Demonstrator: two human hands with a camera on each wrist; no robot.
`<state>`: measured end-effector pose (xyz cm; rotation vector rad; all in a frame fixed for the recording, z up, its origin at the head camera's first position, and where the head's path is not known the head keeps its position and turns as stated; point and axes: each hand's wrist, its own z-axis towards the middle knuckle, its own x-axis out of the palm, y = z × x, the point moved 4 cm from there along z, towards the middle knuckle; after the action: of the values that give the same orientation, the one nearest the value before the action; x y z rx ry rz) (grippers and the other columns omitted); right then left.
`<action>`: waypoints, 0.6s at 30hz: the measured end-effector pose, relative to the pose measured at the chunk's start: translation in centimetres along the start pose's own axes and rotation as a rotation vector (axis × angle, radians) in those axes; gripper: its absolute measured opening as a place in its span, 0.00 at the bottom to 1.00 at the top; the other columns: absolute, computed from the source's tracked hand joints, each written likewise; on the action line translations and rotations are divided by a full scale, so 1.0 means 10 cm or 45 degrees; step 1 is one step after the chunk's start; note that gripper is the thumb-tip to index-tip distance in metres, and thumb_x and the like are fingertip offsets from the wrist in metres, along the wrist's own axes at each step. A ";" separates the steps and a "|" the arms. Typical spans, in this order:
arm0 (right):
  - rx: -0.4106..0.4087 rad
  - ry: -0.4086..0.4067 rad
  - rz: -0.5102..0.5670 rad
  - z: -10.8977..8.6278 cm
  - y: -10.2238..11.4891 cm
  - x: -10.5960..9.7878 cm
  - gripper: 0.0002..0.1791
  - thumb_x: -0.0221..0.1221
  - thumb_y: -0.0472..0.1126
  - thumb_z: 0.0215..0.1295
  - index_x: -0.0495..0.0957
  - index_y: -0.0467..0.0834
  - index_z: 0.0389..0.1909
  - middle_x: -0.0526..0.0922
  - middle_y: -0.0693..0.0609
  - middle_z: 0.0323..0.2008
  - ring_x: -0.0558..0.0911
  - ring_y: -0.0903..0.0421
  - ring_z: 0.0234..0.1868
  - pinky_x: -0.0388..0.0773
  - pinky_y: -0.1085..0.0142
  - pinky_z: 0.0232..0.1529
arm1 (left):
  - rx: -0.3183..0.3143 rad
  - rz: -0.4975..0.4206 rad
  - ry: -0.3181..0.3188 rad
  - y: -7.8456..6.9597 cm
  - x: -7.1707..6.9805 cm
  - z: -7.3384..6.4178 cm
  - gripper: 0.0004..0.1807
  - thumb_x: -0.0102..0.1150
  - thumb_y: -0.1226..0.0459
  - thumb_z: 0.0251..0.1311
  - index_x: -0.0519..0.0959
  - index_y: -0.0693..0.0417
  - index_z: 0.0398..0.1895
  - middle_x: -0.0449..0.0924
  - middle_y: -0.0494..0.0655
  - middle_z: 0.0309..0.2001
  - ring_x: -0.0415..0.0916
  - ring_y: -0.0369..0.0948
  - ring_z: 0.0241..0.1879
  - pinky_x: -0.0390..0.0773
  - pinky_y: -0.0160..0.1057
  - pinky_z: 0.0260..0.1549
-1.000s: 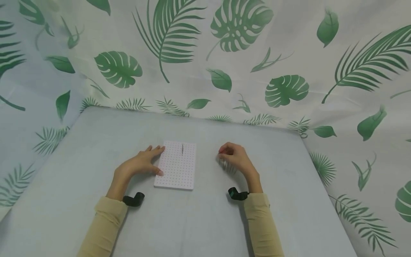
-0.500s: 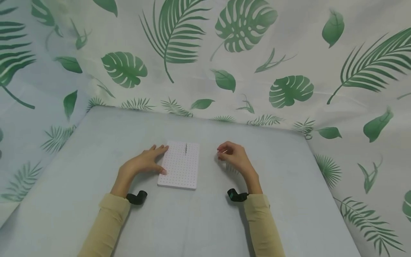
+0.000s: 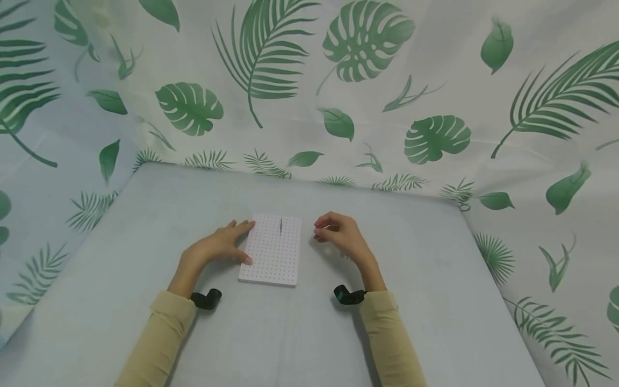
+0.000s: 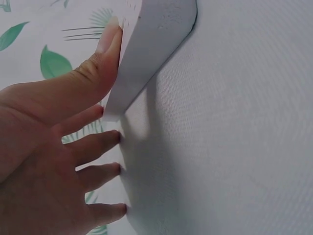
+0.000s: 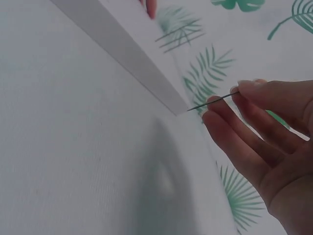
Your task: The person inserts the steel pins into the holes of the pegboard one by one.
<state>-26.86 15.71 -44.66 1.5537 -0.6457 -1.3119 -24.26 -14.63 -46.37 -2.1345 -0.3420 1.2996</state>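
A white board (image 3: 273,258) with a grid of small dark holes lies flat on the table. Thin needles (image 4: 80,34) stand up out of it near its far end. My left hand (image 3: 215,244) is at the board's left side, fingers spread, its thumb (image 4: 110,39) resting on the board's edge. Just right of the board, my right hand (image 3: 344,236) pinches one thin dark needle (image 5: 213,102) between thumb and fingertips. In the right wrist view the needle's free tip points toward the board's far corner.
Several more needles (image 3: 346,257) are on the light table (image 3: 319,333), partly hidden under my right hand. A leaf-printed cloth (image 3: 290,118) walls in the back and sides. Each wrist wears a small black camera (image 3: 348,295).
My right hand has moved left toward the board with the needle, away from the other needles. The left hand keeps its place at the board; the head view has shifted slightly.
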 end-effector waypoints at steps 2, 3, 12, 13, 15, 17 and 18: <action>-0.006 0.006 0.014 0.02 0.02 0.02 0.10 0.65 0.34 0.68 0.82 0.32 0.46 0.88 0.41 0.41 0.90 0.48 0.39 0.89 0.56 0.44 | 0.006 0.013 0.003 -0.01 0.00 0.00 0.57 0.77 0.55 0.53 0.54 0.53 0.82 0.46 0.59 0.83 0.36 0.65 0.81 0.42 0.73 0.74; -0.006 0.008 0.018 0.02 0.03 0.03 0.10 0.65 0.34 0.68 0.82 0.33 0.46 0.88 0.40 0.41 0.90 0.48 0.40 0.89 0.56 0.44 | 0.008 0.015 0.004 -0.02 0.00 0.01 0.57 0.77 0.55 0.53 0.54 0.53 0.82 0.46 0.59 0.83 0.36 0.65 0.81 0.42 0.73 0.74; -0.008 -0.026 0.010 0.12 0.08 0.16 0.05 0.65 0.34 0.68 0.85 0.38 0.42 0.89 0.43 0.40 0.91 0.50 0.39 0.89 0.58 0.46 | 0.036 0.008 0.007 -0.02 -0.02 -0.02 0.56 0.76 0.56 0.53 0.53 0.55 0.82 0.46 0.60 0.82 0.35 0.66 0.81 0.40 0.73 0.75; -0.016 -0.027 0.014 0.13 0.09 0.18 0.05 0.65 0.34 0.68 0.85 0.38 0.42 0.89 0.43 0.40 0.91 0.50 0.39 0.88 0.59 0.46 | 0.040 0.003 0.008 -0.02 -0.02 -0.02 0.56 0.76 0.56 0.54 0.53 0.55 0.82 0.46 0.60 0.82 0.35 0.65 0.81 0.39 0.73 0.75; -0.034 -0.028 0.018 0.14 0.10 0.21 0.04 0.65 0.34 0.67 0.84 0.38 0.41 0.88 0.43 0.40 0.90 0.51 0.39 0.88 0.61 0.45 | 0.051 0.001 0.007 -0.02 -0.02 -0.02 0.56 0.76 0.56 0.54 0.53 0.55 0.82 0.46 0.61 0.82 0.35 0.66 0.81 0.39 0.73 0.75; -0.052 -0.030 0.004 0.16 0.11 0.24 0.04 0.66 0.33 0.66 0.84 0.38 0.40 0.88 0.44 0.39 0.90 0.51 0.39 0.88 0.62 0.44 | 0.046 -0.005 0.012 -0.01 -0.02 -0.02 0.56 0.76 0.55 0.54 0.53 0.55 0.82 0.45 0.60 0.82 0.34 0.65 0.81 0.38 0.72 0.75; -0.062 -0.031 -0.007 0.16 0.11 0.26 0.03 0.66 0.33 0.66 0.84 0.38 0.39 0.89 0.44 0.38 0.90 0.52 0.39 0.87 0.63 0.44 | 0.042 -0.002 0.015 -0.01 -0.02 -0.02 0.56 0.76 0.55 0.54 0.53 0.55 0.82 0.45 0.60 0.82 0.34 0.65 0.81 0.38 0.73 0.75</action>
<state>-27.47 12.50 -44.71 1.5033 -0.6211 -1.3430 -24.19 -14.75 -46.13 -2.1126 -0.3154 1.2827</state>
